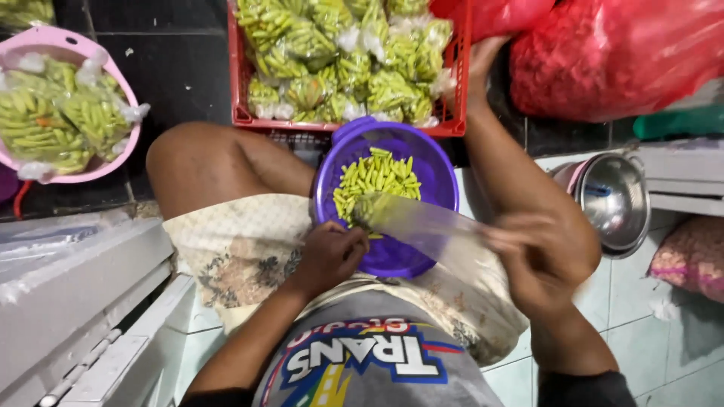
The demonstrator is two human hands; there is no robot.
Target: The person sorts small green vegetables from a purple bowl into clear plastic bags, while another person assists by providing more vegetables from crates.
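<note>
At frame centre, the left hand (329, 252) and the blurred right hand (539, 252) each grip an end of a clear bag (422, 222) over the purple bowl (437, 162) of green chillies (375, 177).

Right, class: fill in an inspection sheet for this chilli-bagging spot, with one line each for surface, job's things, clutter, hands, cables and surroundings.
Surface: pale tiled floor on the right, dark tiles further off; the work sits on the person's lap.
Job's things: purple bowl of loose green chillies; clear plastic bag held over it.
Clutter: red crate of bagged chillies; pink basin with more bags; red sacks; steel pot.
Hands: left hand at the bag's mouth by the bowl; right hand gripping the bag's other end, blurred.
Cables: nothing seen.
Surroundings: white appliance on the left; pink mesh bag on the right.
</note>
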